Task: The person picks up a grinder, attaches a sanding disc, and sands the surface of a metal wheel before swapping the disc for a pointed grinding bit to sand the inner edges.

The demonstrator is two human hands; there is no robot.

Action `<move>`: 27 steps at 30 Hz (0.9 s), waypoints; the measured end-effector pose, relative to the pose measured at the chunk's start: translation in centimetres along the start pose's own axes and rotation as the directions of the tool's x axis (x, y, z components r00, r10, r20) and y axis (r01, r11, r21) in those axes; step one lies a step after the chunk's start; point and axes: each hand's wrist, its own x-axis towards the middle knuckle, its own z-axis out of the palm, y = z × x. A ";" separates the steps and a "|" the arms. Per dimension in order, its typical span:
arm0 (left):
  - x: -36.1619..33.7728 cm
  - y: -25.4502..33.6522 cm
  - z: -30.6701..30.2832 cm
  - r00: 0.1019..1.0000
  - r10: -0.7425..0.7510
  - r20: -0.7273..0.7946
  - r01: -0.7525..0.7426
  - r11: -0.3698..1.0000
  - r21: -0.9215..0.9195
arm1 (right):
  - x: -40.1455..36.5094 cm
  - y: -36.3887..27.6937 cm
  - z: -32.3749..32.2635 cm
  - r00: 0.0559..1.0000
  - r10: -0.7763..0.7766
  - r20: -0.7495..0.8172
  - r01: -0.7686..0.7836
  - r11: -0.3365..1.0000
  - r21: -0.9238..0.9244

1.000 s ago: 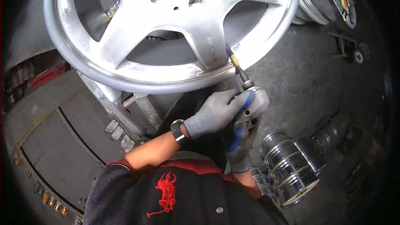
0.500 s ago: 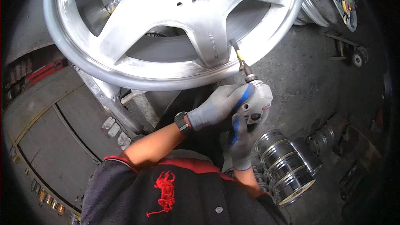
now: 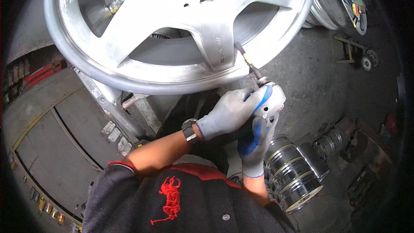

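Observation:
A silver alloy wheel [image 3: 211, 28] with broad spokes fills the top of the view. Just below its lower right edge, both my gloved hands hold a pale die grinder [image 3: 274, 100]. My left hand [image 3: 228, 114], a watch at its wrist, is closed around the front of the body. Lower down, my right hand [image 3: 254, 146] grips the back end, its fingers partly hidden behind the tool. From the grinder a long dark shaft [image 3: 251, 64] with a yellow band points up and left. Its tip overlaps the opening beside the lettered spoke.
A metal stand [image 3: 105, 97] shows beneath the wheel on the left. Shiny cylindrical rims [image 3: 291, 164] are stacked on the floor at lower right. At the right lies a small frame with a caster [image 3: 367, 62]. Another rim [image 3: 330, 11] stands behind the wheel.
The grinder body and both hands have shifted slightly right, while the shaft's tip has swung a little left toward the lettered spoke. My right hand has turned, showing more of its blue palm.

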 end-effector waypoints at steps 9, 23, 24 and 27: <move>1.2 -1.5 0.0 0.995 0.016 0.097 0.017 0.945 -0.328 | 0.1 -0.2 0.2 0.989 -0.074 -0.130 0.058 0.991 -0.122; -0.5 1.1 0.1 0.998 0.046 -0.052 -0.044 0.998 0.043 | -0.3 -1.6 0.7 0.996 0.073 -0.049 -0.072 0.997 0.027; -0.1 1.1 -0.1 0.998 0.048 -0.049 -0.045 0.998 0.046 | 0.0 -2.0 0.7 0.996 0.070 -0.052 -0.069 0.997 0.029; 1.2 0.7 0.0 0.996 -0.092 0.022 0.095 0.965 -0.246 | 0.6 -2.3 0.5 0.997 0.015 -0.071 -0.022 0.996 -0.092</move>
